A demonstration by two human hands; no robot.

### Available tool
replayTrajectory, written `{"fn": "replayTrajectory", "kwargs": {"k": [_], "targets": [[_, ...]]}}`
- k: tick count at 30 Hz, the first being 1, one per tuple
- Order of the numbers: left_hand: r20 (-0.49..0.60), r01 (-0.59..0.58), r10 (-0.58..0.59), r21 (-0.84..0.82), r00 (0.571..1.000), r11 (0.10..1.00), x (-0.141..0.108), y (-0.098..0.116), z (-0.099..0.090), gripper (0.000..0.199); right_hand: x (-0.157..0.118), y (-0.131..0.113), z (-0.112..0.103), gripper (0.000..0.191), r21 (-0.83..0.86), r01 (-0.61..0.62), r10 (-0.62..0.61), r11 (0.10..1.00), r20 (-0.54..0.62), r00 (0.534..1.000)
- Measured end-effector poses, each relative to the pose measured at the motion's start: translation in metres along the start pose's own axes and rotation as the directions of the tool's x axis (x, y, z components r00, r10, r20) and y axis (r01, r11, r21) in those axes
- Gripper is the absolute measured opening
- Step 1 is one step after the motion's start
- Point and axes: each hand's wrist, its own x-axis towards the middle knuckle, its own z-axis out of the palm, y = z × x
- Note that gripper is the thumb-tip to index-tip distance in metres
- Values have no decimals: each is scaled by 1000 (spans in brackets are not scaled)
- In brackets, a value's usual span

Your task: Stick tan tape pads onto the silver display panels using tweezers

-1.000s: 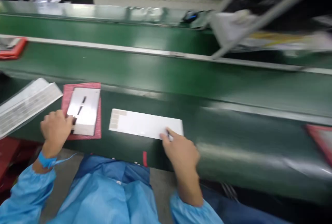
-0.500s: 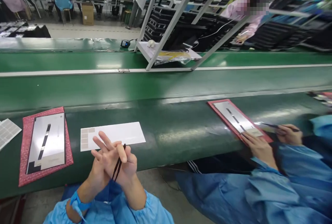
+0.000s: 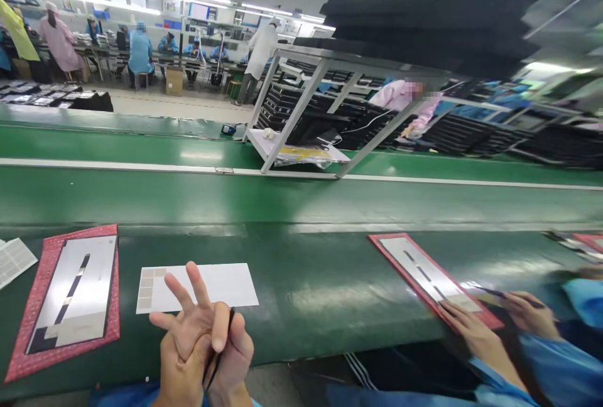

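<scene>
Thin black tweezers (image 3: 214,369) rest between the thumb and index finger of my right hand (image 3: 233,347), whose palm faces me and whose other fingers spread upward. My left hand (image 3: 179,369) is wrapped around the little-finger side of that palm, its thumb pressing on it. Just beyond them lies a white sheet (image 3: 211,284) with beige labels along its left end. Further left, a silvery panel (image 3: 89,291) with a black strip sits on pink wrap (image 3: 23,338), touched by neither hand.
Another label sheet (image 3: 16,260) is at the left edge. To the right, a co-worker's hands (image 3: 475,331) work at a similar panel (image 3: 419,269) on pink wrap. A metal rack (image 3: 294,115) stands across the green bench (image 3: 306,200).
The view has tilted up, so the bench and hands appear lower. The middle, ring and little fingers of my right hand are spread wider, and my left thumb now shows across its palm.
</scene>
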Motion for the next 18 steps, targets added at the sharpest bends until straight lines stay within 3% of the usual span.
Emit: {"fn": "replayTrajectory", "kwargs": {"k": [2, 5, 9, 11, 15, 18], "targets": [[15, 8, -8, 9, 1000, 1000, -1, 9, -2, 52, -3, -2, 1, 51, -117, 60, -65, 991, -40, 997], [159, 49, -52, 26, 986, 998, 3, 19, -7, 60, -12, -5, -2, 50, -258, 118, -138, 959, -61, 989], [344, 178, -203, 102, 917, 979, 14, 23, -21, 68, -20, -16, -10, 49, -306, 103, -123, 946, -48, 991], [404, 220, -273, 173, 873, 960, 20, 25, -33, 74, -22, -25, -15, 44, -418, 103, -146, 902, -72, 987], [379, 78, -208, 331, 902, 940, 23, 33, -51, 59, -25, -34, -28, 34, -707, 105, -283, 699, -138, 949], [470, -46, -129, 343, 873, 938, 19, 36, -52, 41, -31, -29, -36, 35, -733, 10, -228, 681, -199, 953]]}}
